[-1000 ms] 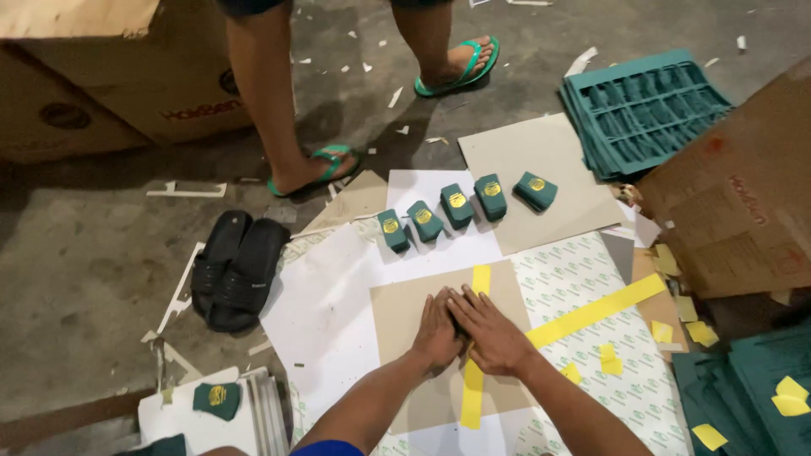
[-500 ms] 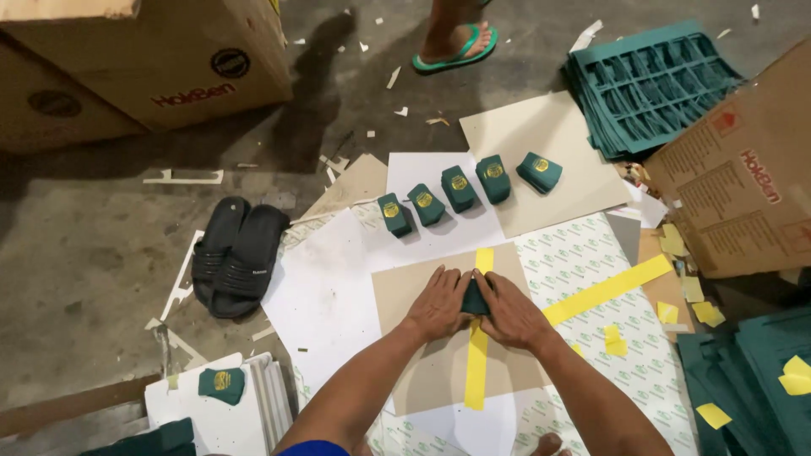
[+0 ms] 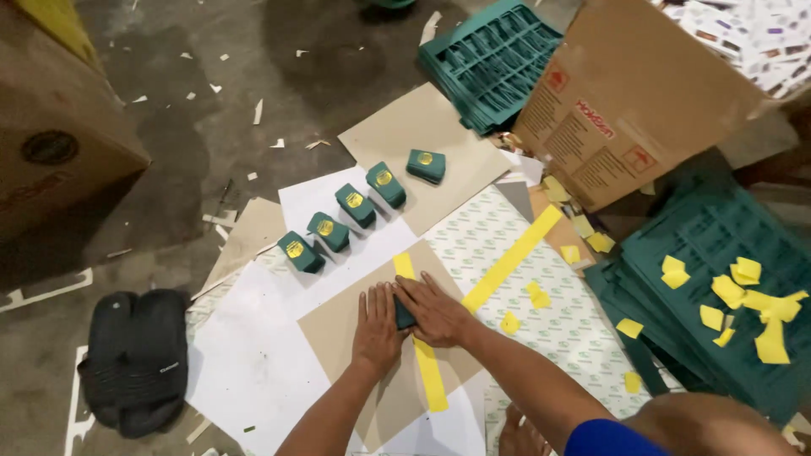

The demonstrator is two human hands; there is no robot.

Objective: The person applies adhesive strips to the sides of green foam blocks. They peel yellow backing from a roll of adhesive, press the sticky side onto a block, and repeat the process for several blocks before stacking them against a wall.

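Observation:
My left hand [image 3: 377,328] and my right hand [image 3: 437,311] press together on a small dark green box [image 3: 403,314]. It lies on a brown card sheet [image 3: 334,321] crossed by a yellow paper strip [image 3: 432,378]. Only a sliver of the green box shows between my fingers. Beyond my hands, several finished green boxes with gold round labels [image 3: 355,205] stand in a slanted row on white paper [image 3: 314,196].
A pair of black sandals [image 3: 133,361] lies at the left. Stacks of green die-cut sheets [image 3: 488,59] and an open cardboard carton [image 3: 635,105] sit at the back right. More green sheets with yellow scraps [image 3: 726,287] lie at the right. A long yellow strip [image 3: 512,257] crosses patterned paper.
The view has swung right and closer. A person in green flip-flops has walked out of view at the top. My hands stay pressed on the green piece.

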